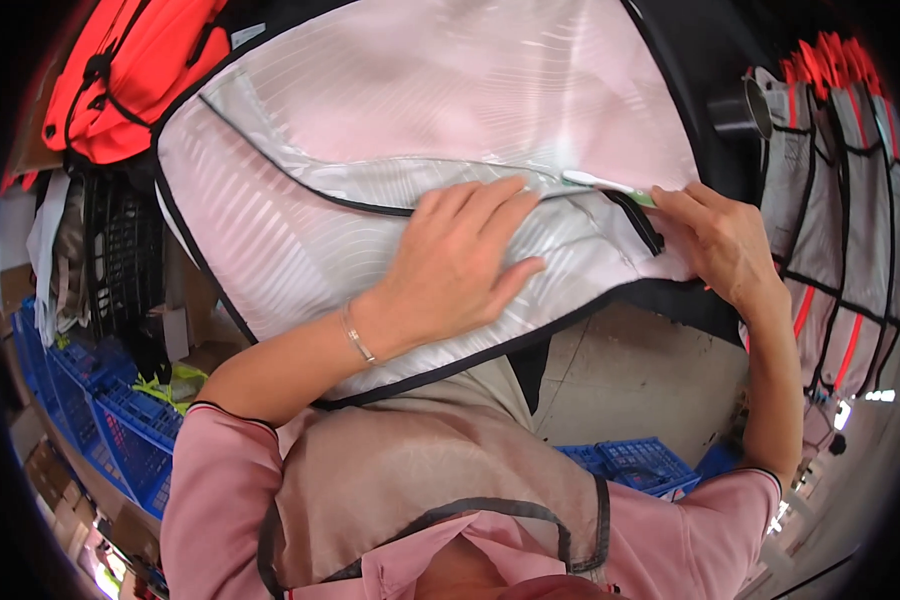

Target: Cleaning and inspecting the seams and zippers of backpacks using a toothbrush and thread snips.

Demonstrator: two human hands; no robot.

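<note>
A large pale pink-white fabric panel with black piping and a black zipper lies spread before me. My left hand rests flat on it, fingers spread, pressing the cloth down just below the zipper line. My right hand pinches the fabric at its right edge, beside the black zipper end. A thin white and green stick-like tool lies at my right fingertips; whether the hand grips it I cannot tell. A thin bracelet sits on my left wrist.
An orange-red bag lies at the upper left. A row of grey and red fabric pieces hangs at the right. Blue plastic crates stand low at left, another blue crate below on the concrete floor.
</note>
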